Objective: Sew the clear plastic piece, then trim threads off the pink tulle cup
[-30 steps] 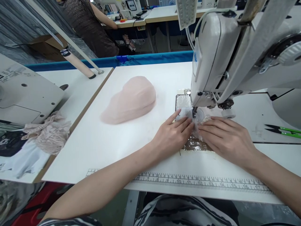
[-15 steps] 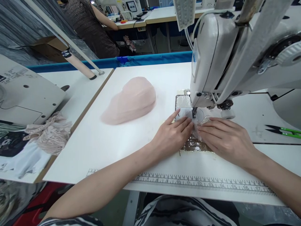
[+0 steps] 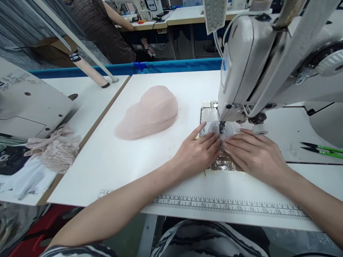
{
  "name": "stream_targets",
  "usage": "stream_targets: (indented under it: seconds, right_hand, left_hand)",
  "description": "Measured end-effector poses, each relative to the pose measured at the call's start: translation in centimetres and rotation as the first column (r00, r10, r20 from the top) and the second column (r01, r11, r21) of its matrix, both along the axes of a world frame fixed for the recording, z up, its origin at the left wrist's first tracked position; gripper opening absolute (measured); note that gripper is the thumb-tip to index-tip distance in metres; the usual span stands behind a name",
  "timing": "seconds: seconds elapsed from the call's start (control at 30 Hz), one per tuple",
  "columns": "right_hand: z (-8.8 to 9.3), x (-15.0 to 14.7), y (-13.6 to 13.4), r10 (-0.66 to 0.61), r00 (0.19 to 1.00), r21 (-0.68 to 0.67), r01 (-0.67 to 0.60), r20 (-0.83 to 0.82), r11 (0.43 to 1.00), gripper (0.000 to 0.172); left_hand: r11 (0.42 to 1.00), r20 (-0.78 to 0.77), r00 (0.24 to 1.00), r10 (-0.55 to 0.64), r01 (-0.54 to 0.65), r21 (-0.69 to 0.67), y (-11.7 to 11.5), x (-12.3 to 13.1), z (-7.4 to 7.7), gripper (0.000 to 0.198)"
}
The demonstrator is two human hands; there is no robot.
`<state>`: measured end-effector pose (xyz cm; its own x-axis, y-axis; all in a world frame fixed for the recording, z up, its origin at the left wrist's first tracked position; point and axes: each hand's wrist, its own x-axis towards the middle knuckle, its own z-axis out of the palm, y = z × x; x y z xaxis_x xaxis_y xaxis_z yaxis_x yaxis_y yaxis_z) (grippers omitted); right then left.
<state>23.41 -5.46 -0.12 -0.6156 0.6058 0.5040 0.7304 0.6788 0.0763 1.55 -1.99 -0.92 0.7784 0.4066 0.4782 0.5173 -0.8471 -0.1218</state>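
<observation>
My left hand (image 3: 198, 151) and my right hand (image 3: 254, 153) lie flat on the sewing table, fingertips almost meeting just in front of the presser foot (image 3: 221, 128) of the white sewing machine (image 3: 249, 60). Between the fingertips a small sheer, see-through fabric piece (image 3: 222, 143) is pressed down on the metal needle plate (image 3: 207, 116). All fingers are stretched out, and the left index finger points up toward the plate. Most of the sheer piece is hidden under the fingers.
A heap of pale pink fabric (image 3: 150, 114) lies at the table's left middle. Green-handled thread snips (image 3: 321, 148) rest at the right. A printed ruler (image 3: 227, 207) runs along the front edge. Beige lace (image 3: 53, 151) sits by a neighbouring machine (image 3: 26, 107). Another person (image 3: 102, 28) works behind.
Both hands have slid a little toward the needle and closer together, and less of the sheer piece shows between the fingers. The view has shifted slightly.
</observation>
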Motion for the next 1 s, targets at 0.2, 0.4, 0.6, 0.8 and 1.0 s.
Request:
stream_targets:
  seconds: [0.2,0.4,0.6,0.8,1.0]
  right_hand:
    - [0.2,-0.1,-0.7,0.014,1.0,-0.03,-0.013,0.019,0.999,0.02]
    - [0.3,-0.1,-0.6,0.011,0.999,0.005,-0.012,0.032,1.0,0.018]
    - [0.2,-0.2,-0.1,-0.037,0.998,0.045,0.034,0.049,0.998,0.021]
    - [0.4,-0.1,0.7,-0.105,0.986,0.051,0.1,0.126,0.994,0.026]
    - [0.2,0.1,1.2,-0.127,0.979,0.045,0.122,0.158,0.992,0.028]
  left_hand:
    - [1.0,0.032,0.999,0.001,0.0,-0.009,-0.3,0.0,0.0,0.031]
    - [1.0,-0.002,1.0,0.021,-0.021,-0.011,0.2,0.0,0.0,0.034]
    - [0.998,-0.01,0.998,0.055,-0.055,-0.004,1.2,0.1,-0.2,0.036]
    - [0.98,-0.033,0.992,0.119,-0.123,-0.158,2.1,0.4,-0.2,0.045]
    - [0.937,-0.079,0.979,0.19,-0.205,-0.283,2.3,0.5,-0.2,0.055]
